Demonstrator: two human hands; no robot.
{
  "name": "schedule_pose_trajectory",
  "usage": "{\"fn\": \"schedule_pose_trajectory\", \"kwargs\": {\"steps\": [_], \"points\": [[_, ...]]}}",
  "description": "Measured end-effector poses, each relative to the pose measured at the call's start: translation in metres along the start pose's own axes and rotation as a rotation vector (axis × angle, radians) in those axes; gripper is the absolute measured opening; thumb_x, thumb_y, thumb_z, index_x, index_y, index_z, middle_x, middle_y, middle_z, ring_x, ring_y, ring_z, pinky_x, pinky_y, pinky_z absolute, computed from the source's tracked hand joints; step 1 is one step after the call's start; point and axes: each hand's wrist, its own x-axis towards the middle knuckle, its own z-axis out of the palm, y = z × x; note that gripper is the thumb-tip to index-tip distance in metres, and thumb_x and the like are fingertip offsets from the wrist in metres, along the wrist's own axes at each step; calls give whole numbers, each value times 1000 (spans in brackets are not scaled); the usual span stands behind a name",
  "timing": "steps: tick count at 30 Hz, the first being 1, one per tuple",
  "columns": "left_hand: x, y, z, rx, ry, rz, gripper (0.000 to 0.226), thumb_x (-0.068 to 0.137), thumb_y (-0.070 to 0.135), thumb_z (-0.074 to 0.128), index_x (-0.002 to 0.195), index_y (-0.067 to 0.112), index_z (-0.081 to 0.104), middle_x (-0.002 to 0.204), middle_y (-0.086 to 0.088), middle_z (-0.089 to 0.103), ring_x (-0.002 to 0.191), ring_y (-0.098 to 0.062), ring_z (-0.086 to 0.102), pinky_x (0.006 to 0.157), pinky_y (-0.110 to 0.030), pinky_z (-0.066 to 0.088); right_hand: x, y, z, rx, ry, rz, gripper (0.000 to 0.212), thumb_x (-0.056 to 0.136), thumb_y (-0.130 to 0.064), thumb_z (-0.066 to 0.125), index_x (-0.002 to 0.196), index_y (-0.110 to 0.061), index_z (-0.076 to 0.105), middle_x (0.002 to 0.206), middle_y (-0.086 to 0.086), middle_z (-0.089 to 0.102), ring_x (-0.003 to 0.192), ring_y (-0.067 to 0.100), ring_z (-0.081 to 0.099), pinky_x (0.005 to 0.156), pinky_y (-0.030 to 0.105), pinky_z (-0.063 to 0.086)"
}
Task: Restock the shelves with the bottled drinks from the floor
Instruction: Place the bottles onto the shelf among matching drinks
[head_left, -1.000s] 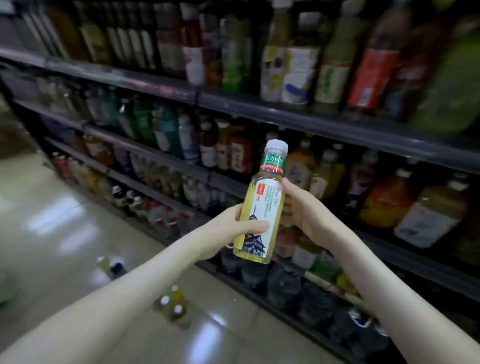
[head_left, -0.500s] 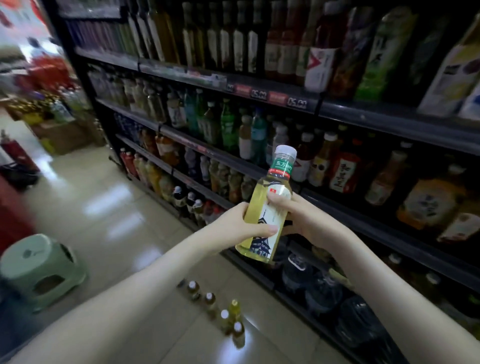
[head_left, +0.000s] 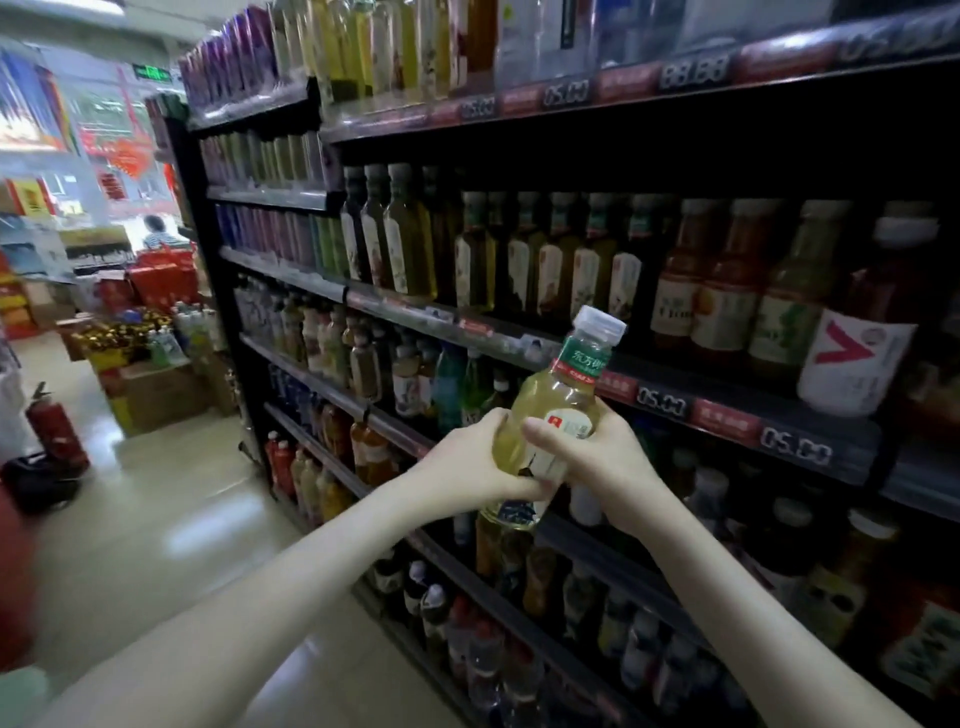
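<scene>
I hold one bottle of pale yellow tea (head_left: 558, 395) with a white cap and a green neck band, tilted to the right, in front of the shelves. My left hand (head_left: 470, 465) grips its lower body from the left. My right hand (head_left: 597, 457) grips its middle from the right, thumb across the label. The black shelf unit (head_left: 727, 415) behind is packed with rows of bottled drinks at every level. The bottles on the floor are out of view.
Red price tags line the shelf edges. The tiled aisle floor (head_left: 171, 509) runs along the left. A red fire extinguisher (head_left: 57, 426) stands at far left, and cardboard boxes with stacked goods (head_left: 150, 384) sit at the shelf's far end. A person stands far back.
The view has risen from the floor to the upper shelves. The bottle has come up with both hands and tilts more to the right. The floor bottles and the green stool have left the view.
</scene>
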Motion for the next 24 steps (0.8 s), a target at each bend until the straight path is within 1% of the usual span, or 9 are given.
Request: {"fn": "schedule_pose_trajectory", "kwargs": {"steps": [1, 3, 7, 10, 12, 16, 19, 21, 24], "points": [[14, -10, -11, 30, 42, 34, 71, 67, 50, 78, 127, 35, 42, 111, 14, 59, 97, -3, 59, 82, -26, 52, 16, 0, 11, -59, 57, -37, 51, 68, -31, 86, 112, -22, 61, 98, -4, 73, 89, 9, 70, 78, 33, 57], [40, -29, -31, 82, 129, 126, 74, 66, 54, 76, 129, 36, 41, 116, 13, 56, 103, -7, 57, 88, -33, 52, 46, -1, 33, -163, 162, -107, 56, 65, -32, 87, 114, -27, 58, 101, -9, 70, 93, 5, 67, 83, 30, 55], [90, -78, -80, 5, 158, 306, 70, 78, 55, 70, 137, 30, 40, 126, 14, 50, 113, -4, 49, 95, -27, 45, 100, -5, 78, -214, 337, -193, 59, 63, -48, 82, 113, -30, 57, 101, -13, 69, 93, 3, 66, 82, 27, 53], [135, -119, -124, -99, 170, 373, 60, 88, 64, 44, 134, 26, 48, 126, 10, 55, 114, -6, 53, 95, -27, 47, 138, -12, 106, -203, 481, -207, 66, 58, -56, 74, 114, -24, 59, 99, -11, 70, 89, 1, 66, 74, 18, 51], [169, -141, -148, -121, 240, 348, 52, 93, 58, 40, 131, 25, 51, 124, 7, 56, 114, -9, 54, 93, -26, 47, 161, -20, 116, -192, 549, -229, 62, 59, -52, 74, 112, -21, 60, 98, -9, 71, 86, 0, 66, 71, 17, 49], [233, -161, -174, -93, 299, 285, 42, 98, 32, 51, 138, 23, 42, 131, 3, 48, 100, -7, 50, 82, -22, 42, 194, -34, 123, -221, 695, -246, 47, 67, -41, 77, 107, -27, 57, 97, -12, 70, 88, 3, 67, 78, 33, 54], [271, -160, -174, -122, 273, 251, 51, 96, 30, 54, 142, 18, 36, 139, -3, 45, 111, -17, 55, 90, -30, 48, 206, -40, 121, -280, 795, -256, 55, 67, -42, 76, 114, -23, 56, 102, -10, 67, 95, 7, 64, 84, 35, 53], [293, -157, -168, -99, 229, 230, 62, 95, 32, 57, 147, 12, 29, 142, -8, 42, 126, -25, 47, 99, -34, 43, 211, -41, 119, -302, 852, -261, 56, 68, -40, 78, 116, -20, 56, 103, -7, 68, 97, 10, 65, 86, 34, 52], [320, -150, -162, -109, 186, 221, 74, 90, 34, 63, 147, 8, 24, 140, -16, 43, 126, -30, 45, 102, -38, 43, 217, -36, 114, -309, 925, -273, 52, 72, -32, 80, 116, -18, 55, 103, -5, 68, 96, 10, 65, 85, 31, 52]]}}
